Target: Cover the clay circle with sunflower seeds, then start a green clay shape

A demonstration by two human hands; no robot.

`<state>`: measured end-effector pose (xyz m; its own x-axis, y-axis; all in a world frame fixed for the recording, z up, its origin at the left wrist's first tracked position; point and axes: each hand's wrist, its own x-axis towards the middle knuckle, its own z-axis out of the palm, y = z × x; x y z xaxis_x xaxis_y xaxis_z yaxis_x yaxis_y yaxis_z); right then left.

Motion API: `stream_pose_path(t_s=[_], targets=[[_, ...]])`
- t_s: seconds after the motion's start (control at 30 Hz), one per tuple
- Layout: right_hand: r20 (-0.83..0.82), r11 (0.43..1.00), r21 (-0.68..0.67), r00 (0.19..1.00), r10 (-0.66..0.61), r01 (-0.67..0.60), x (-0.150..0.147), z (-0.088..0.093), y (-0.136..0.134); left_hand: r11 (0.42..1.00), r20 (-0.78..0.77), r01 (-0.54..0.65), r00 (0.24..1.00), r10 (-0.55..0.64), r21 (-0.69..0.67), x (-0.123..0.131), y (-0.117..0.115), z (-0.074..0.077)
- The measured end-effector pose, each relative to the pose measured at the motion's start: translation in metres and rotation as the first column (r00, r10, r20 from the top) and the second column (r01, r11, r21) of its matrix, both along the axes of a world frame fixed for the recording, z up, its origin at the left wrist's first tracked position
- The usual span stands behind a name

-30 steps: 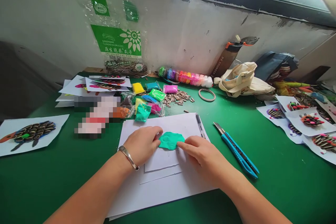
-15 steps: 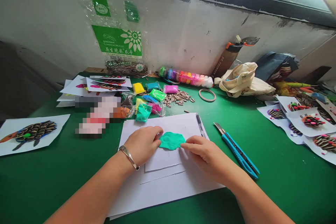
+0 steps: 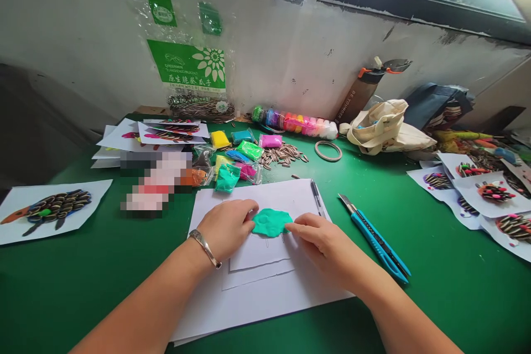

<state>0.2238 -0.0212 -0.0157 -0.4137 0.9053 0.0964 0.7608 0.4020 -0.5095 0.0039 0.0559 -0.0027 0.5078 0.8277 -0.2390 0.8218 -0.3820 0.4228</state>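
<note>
A flattened piece of turquoise modelling clay (image 3: 271, 223) lies on a small sheet of paper with pencil lines under it. My left hand (image 3: 231, 225) is at its left edge, fingers curled, with thumb and forefinger closed on the rim. At the right edge my right hand (image 3: 321, 240) has its thumb and forefinger pinched on the clay, the other fingers folded beneath. The small sheet rests on a stack of white paper (image 3: 199, 310). A black pen (image 3: 317, 197) lies along the stack's upper right edge.
Right of the paper lies a blue utility knife (image 3: 379, 243), blade out. Behind are clay packets (image 3: 227, 177), sunflower seeds (image 3: 284, 154), a tape roll (image 3: 328, 150) and a cloth bag (image 3: 381, 127). Seed-covered pictures lie left (image 3: 58, 210) and right (image 3: 495, 193) on the green table (image 3: 448, 298).
Both hands stay at the clay's edges with hardly any movement. The whole view has shifted very slightly.
</note>
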Motion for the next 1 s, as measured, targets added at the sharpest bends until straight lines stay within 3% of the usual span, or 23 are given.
stream_pose_path(t_s=[0.27, 0.43, 0.63, 1.0], targets=[[0.079, 1.0, -0.003, 0.997, 0.024, -0.024, 0.0, -0.001, -0.001, 1.0, -0.002, -0.008, 1.0, 0.008, 0.002, -0.001, 0.0, -0.001], [0.097, 0.99, 0.128, 0.994, 0.055, -0.067, -0.001, -0.008, -0.003, 1.0, 0.002, 0.008, 1.0, -0.008, 0.019, -0.001, -0.001, 0.0], [0.157, 0.97, 0.194, 0.98, 0.119, -0.149, -0.01, -0.003, -0.01, 1.0, -0.003, 0.005, 1.0, -0.005, 0.013, -0.001, -0.001, 0.0], [0.217, 0.982, 0.12, 0.969, 0.115, -0.144, -0.016, -0.014, -0.01, 1.0, -0.003, 0.014, 1.0, -0.013, 0.028, -0.002, -0.001, -0.002]])
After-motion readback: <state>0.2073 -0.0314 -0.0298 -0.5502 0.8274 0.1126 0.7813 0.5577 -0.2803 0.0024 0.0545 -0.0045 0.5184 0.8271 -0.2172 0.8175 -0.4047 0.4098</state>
